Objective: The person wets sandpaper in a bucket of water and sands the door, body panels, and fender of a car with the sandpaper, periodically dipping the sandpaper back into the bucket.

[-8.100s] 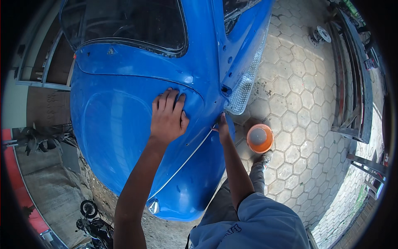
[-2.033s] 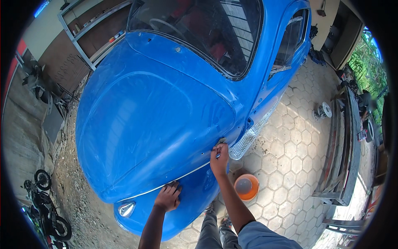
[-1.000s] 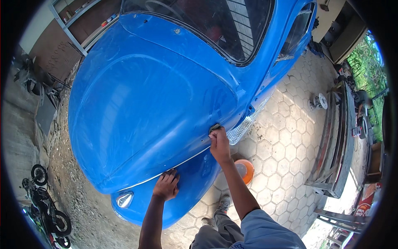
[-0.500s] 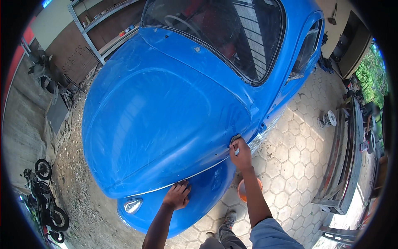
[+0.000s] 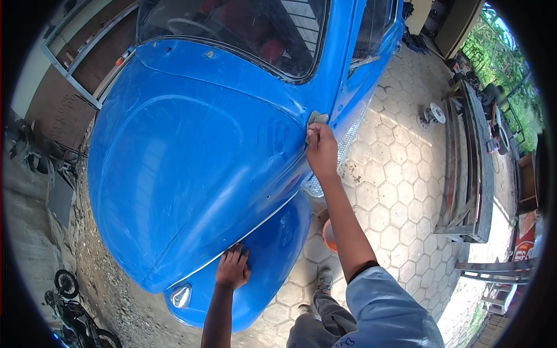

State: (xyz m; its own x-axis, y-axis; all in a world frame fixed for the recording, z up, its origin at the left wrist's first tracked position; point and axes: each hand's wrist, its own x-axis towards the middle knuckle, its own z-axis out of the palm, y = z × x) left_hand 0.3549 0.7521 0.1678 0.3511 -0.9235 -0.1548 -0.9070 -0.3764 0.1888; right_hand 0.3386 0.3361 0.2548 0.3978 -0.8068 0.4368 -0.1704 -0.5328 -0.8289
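Observation:
A blue car with a rounded hood (image 5: 174, 156) fills the middle of the view. My right hand (image 5: 322, 152) pinches a thin grey piece of sandpaper (image 5: 317, 118) against the bodywork, near the lower corner of the windshield (image 5: 243, 35). Dull smears mark the paint just left of it. Lower down, my left hand (image 5: 233, 268) lies on the front fender (image 5: 275, 249), fingers spread near the pale seam between fender and hood. It holds nothing. A clear oval lamp (image 5: 181, 296) sits on the fender to the left of that hand.
An orange bucket (image 5: 329, 236) stands on the hexagonal paving, partly behind my right forearm. Along the right side is a long wooden bench (image 5: 481, 174), with a metal hub (image 5: 434, 114) on the floor nearby. A motorcycle (image 5: 72, 316) stands at lower left, and shelving (image 5: 69, 75) at upper left.
My right hand has moved up and away along the body with the sandpaper, from the hood's side edge toward the windshield corner. My left hand stays on the fender. The view has shifted.

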